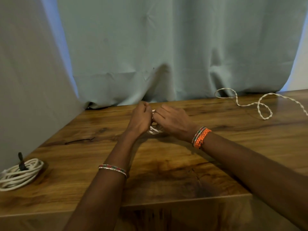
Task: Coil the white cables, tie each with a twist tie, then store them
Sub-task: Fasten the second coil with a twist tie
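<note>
My left hand (140, 118) and my right hand (171, 120) meet at the middle of the wooden table (166, 164), fingers curled round a small white cable coil (154, 130). Only a few white loops show between and below the hands; the rest is hidden, and no tie is visible there. A finished white cable coil (20, 175) lies at the left front edge, bound with a dark twist tie (21, 162). A loose white twisted cable (260, 104) snakes over the far right of the table.
A pale green curtain (166, 47) hangs right behind the table's far edge. A grey wall (25, 80) borders the left side. The table's front edge runs just below my forearms.
</note>
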